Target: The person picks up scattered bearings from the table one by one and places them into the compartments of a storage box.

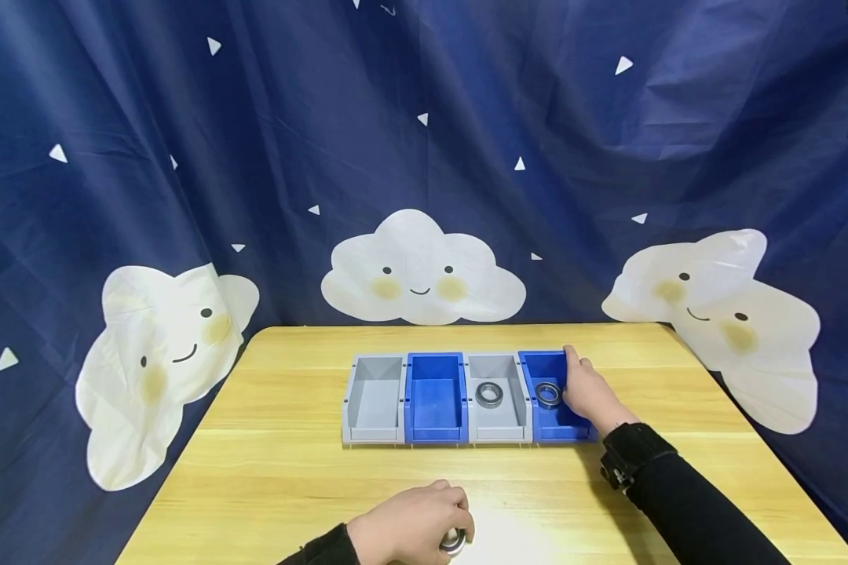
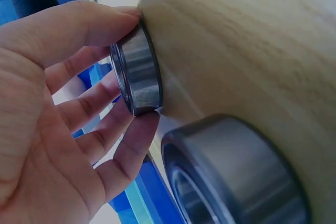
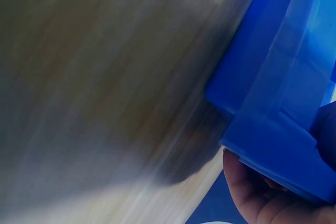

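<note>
— Your hands?
— Your left hand [image 1: 415, 522] pinches a silver ring-shaped metal bearing [image 2: 143, 69] at the near side of the wooden table [image 1: 254, 479]; your right hand [image 1: 590, 394] grips the rightmost blue plastic bin [image 1: 560, 432].
— Good technique?
— Pinch only the outer rim; steady the bin without tilting it.

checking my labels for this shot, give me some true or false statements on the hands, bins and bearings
1. The right hand grips the rightmost blue bin. True.
2. The left hand holds nothing. False: it holds a bearing.
3. Four bins stand in a row, gray and blue alternating. True.
4. Both gray bins hold a bearing. False: only the right gray bin does.
5. The left wrist view shows another bearing near the held one. True.
</note>
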`<state>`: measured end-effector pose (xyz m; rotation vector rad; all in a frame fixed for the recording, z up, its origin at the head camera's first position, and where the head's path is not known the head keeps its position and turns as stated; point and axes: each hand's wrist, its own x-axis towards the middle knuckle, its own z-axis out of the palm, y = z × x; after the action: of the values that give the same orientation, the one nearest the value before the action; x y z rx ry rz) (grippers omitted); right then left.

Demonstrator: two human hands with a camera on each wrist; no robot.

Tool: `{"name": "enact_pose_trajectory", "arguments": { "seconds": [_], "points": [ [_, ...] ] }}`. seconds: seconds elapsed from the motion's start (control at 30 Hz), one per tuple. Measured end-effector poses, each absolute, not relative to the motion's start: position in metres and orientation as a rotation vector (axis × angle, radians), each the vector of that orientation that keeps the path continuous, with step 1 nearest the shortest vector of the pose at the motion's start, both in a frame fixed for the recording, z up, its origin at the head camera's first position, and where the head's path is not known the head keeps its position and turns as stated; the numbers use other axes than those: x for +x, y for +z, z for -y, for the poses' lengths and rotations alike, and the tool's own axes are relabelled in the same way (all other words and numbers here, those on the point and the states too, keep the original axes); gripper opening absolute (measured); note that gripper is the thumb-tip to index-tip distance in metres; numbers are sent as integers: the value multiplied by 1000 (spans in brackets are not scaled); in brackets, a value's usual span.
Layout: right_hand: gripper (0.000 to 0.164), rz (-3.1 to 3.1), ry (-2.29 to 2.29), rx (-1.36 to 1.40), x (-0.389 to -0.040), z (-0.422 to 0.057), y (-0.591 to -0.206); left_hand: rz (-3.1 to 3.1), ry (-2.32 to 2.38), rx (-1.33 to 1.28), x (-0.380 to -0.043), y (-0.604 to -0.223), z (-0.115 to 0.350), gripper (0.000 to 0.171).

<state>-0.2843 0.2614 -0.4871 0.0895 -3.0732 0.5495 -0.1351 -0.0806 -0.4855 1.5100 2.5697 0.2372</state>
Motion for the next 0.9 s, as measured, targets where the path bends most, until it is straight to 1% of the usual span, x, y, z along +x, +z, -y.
{"name": "enact_pose_trajectory", "arguments": {
  "seconds": [0.67,0.9],
  "points": [
    [76,3075,551,81,-285,-262,-488,-2538,257,1510,-137,-483,79,24],
    [76,3076,561,74,-285,-261,-488,-2484,299,1506,-138,-482,80,16]
  ]
}}
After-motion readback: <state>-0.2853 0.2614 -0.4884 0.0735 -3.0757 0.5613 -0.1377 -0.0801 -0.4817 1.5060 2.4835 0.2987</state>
